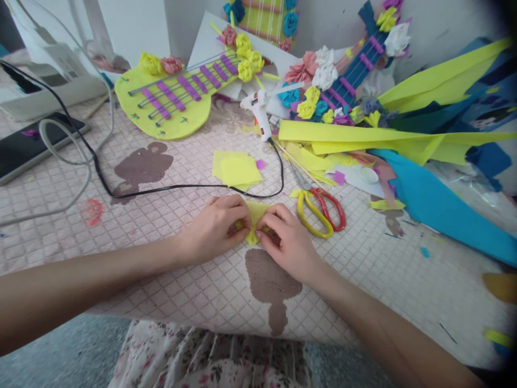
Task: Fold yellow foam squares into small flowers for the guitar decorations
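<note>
Between my two hands is a small piece of yellow crepe paper (253,233), gathered and creased in its middle. My left hand (226,222) pinches its left side, and my right hand (283,233) pinches the right side; fingers partly hide it. Just beyond them lies a stack of yellow paper squares (237,168). Scissors (321,210) with one yellow and one red handle rest close to my right hand, blades pointing away. Behind the stack sits a white glue gun (259,114), its black cord (173,187) running left across the table.
A yellow paper guitar (173,108) with purple strips and paper flowers lies at the back, beside a blue one (351,81). Yellow crepe sheets (363,134) and a blue sheet (448,205) spread on the right. A phone (36,145) lies far left on the quilted cloth (194,291).
</note>
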{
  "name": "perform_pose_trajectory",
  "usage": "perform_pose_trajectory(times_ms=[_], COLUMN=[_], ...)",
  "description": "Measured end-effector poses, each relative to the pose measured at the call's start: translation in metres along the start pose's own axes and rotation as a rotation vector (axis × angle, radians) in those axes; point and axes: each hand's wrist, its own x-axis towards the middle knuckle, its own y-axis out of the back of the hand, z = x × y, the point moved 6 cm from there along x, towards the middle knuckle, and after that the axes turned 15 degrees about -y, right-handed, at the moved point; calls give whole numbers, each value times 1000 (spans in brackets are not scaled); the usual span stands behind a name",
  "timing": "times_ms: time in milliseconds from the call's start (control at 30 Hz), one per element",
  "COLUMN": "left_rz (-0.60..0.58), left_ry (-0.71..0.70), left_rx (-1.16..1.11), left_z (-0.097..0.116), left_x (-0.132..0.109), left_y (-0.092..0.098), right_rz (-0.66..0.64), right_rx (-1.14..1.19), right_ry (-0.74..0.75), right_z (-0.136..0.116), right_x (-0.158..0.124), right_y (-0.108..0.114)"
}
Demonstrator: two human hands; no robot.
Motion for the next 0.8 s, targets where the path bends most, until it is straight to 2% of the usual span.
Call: perform_pose_trajectory(times_ms=[267, 800], left_rz=[-30, -118], left_ry=[-9, 25], left_rx=[-7, -12], left_z=[0, -1], left_x=[-3, -4], left_y=[-2, 0], right_rz=[31, 8], right_rx=[-81, -74], right_ry=[18, 11], right_z=[0, 2], right_x=[-1, -2], right_y=[-4, -4])
